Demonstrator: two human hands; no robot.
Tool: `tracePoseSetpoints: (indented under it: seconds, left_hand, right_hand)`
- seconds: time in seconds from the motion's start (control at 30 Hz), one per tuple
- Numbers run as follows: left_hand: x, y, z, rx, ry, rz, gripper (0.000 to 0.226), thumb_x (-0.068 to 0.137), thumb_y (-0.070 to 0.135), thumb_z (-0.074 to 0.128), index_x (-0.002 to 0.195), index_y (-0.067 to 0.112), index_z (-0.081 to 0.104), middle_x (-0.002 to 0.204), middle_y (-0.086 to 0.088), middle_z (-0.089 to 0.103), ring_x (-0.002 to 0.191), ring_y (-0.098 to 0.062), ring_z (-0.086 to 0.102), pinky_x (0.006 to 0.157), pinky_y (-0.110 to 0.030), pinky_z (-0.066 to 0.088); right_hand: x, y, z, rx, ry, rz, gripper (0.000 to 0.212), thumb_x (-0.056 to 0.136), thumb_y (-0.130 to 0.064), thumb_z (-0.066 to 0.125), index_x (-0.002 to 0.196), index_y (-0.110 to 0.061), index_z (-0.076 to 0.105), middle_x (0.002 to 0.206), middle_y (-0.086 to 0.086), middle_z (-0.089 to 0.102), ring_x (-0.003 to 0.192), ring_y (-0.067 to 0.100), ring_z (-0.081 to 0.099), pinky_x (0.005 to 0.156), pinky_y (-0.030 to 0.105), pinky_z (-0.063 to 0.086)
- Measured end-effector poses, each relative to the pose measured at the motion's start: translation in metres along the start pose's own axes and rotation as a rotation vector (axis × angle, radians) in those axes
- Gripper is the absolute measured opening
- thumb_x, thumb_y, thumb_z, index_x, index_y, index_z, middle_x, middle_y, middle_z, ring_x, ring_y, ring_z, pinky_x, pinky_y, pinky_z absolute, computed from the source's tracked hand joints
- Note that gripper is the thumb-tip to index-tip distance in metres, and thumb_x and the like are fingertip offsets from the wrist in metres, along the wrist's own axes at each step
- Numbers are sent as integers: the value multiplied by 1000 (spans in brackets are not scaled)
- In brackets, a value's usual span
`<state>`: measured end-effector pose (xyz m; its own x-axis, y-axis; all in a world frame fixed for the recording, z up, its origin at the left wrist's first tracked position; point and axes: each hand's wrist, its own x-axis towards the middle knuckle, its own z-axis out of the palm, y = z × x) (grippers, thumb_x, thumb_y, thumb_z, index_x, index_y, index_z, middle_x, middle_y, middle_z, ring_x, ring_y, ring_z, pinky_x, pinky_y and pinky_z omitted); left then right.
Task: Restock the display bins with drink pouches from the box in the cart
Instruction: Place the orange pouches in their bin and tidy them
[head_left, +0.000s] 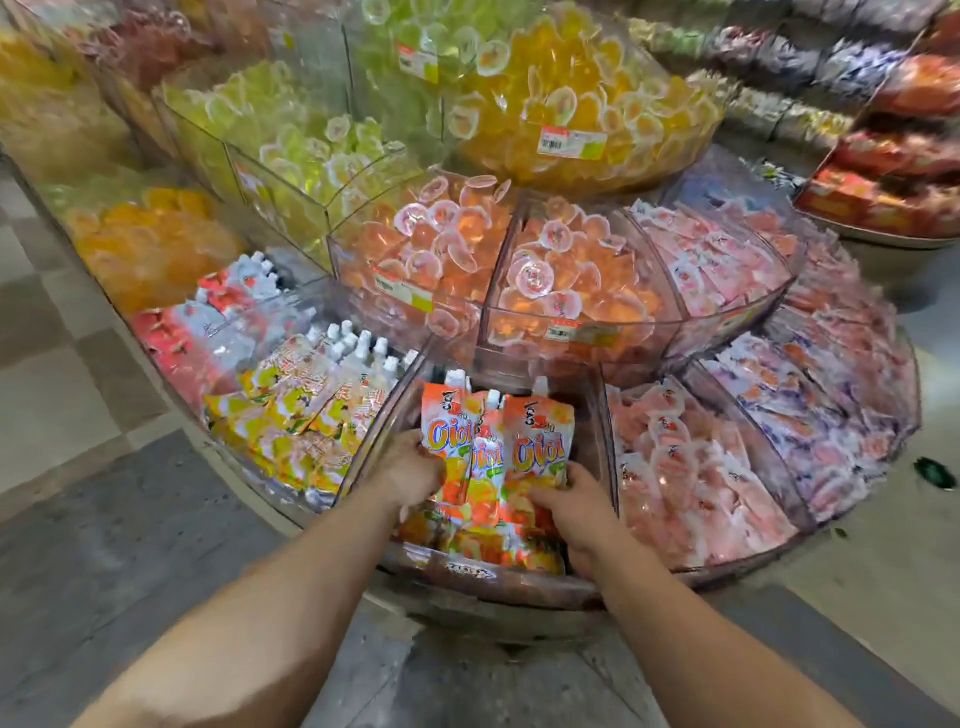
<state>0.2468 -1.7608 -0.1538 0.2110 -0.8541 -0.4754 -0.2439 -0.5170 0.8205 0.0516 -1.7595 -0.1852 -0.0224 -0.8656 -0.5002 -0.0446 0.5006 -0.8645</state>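
Observation:
Orange drink pouches (537, 439) with white spouts stand upright in a clear wedge-shaped display bin (493, 584) on the bottom tier, straight in front of me. My left hand (413, 475) grips the left side of the upright bunch. On the right side, my right hand (569, 501) holds the same bunch, fingers curled around the pouches. More orange pouches lie flat in the bin beneath them. The cart and box are out of view.
The bin to the left holds yellow spouted pouches (306, 410); the bin to the right holds pink sachets (691, 478). Upper tiers carry clear bins of jelly cups (561, 270). Grey floor lies at lower left; a dark green object (934, 473) lies on the floor at right.

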Motion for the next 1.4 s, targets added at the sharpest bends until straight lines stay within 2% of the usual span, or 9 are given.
tracePoseSetpoints:
  seconds: [0.1, 0.27, 0.43, 0.57, 0.77, 0.9, 1.13, 1.27, 1.4]
  left_hand:
    - [22, -10, 11, 71, 16, -59, 23, 68, 10, 61, 90, 6, 66, 79, -14, 70, 81, -33, 66, 58, -25, 44]
    - [24, -10, 30, 275, 169, -169, 56, 86, 20, 64, 132, -2, 39, 137, -22, 49, 128, -36, 47, 103, -38, 41]
    - [13, -14, 36, 330, 274, 159, 64, 80, 10, 68, 138, 21, 44, 136, -11, 39, 127, -31, 37, 104, -30, 30]
    - [26, -23, 22, 839, 17, 505, 44, 84, 14, 65, 125, 32, 62, 125, -4, 43, 121, -29, 37, 99, -29, 35]
    - [37, -29, 15, 1066, -40, 451, 48, 87, 24, 61, 132, 40, 52, 126, -7, 38, 116, -30, 36, 101, -36, 38]
    - [39, -34, 14, 1060, -27, 483, 53, 85, 24, 65, 133, 39, 51, 127, -5, 39, 115, -28, 38, 100, -35, 39]
    - [38, -41, 16, 1083, -211, 838, 66, 77, 25, 74, 137, 34, 50, 125, -6, 46, 120, -31, 42, 101, -37, 32]
    - [38, -36, 24, 1319, -308, 753, 71, 88, 37, 59, 147, 47, 22, 140, -2, 28, 133, -26, 23, 108, -36, 20]
    - [36, -32, 22, 1341, -323, 742, 70, 88, 40, 59, 147, 47, 22, 141, -3, 28, 134, -26, 22, 109, -36, 21]
  right_hand:
    - [6, 6, 6, 0, 29, 28, 34, 81, 4, 65, 111, -12, 61, 98, 9, 73, 87, 25, 71, 82, 44, 58]
    - [8, 11, 10, -35, 38, 84, 38, 82, 3, 64, 116, -13, 58, 103, 10, 72, 94, 27, 69, 88, 48, 56]
    - [11, 7, 8, -94, 100, 91, 38, 81, -6, 68, 116, -15, 57, 104, 8, 70, 93, 24, 68, 88, 46, 56]
    - [8, 5, 8, -90, 119, 123, 34, 83, -4, 66, 113, -17, 56, 103, 8, 69, 96, 25, 67, 89, 47, 55]
    - [16, 12, 11, -167, 117, 214, 44, 74, -5, 69, 115, -14, 58, 103, 9, 69, 95, 28, 66, 87, 49, 56]
    - [13, 10, 18, -350, 223, 163, 41, 85, -4, 59, 124, -13, 53, 118, 7, 63, 107, 27, 59, 92, 32, 49]
    - [8, 6, 25, -578, 292, 84, 43, 89, -5, 52, 130, -12, 44, 124, 11, 59, 113, 32, 57, 92, 38, 48]
    - [6, 3, 25, -734, 275, 63, 45, 90, -10, 53, 134, -16, 42, 128, 12, 51, 114, 33, 54, 92, 40, 46]
    - [2, 3, 29, -835, 311, 71, 55, 93, -13, 50, 144, -17, 29, 134, 14, 41, 119, 34, 49, 94, 43, 45]
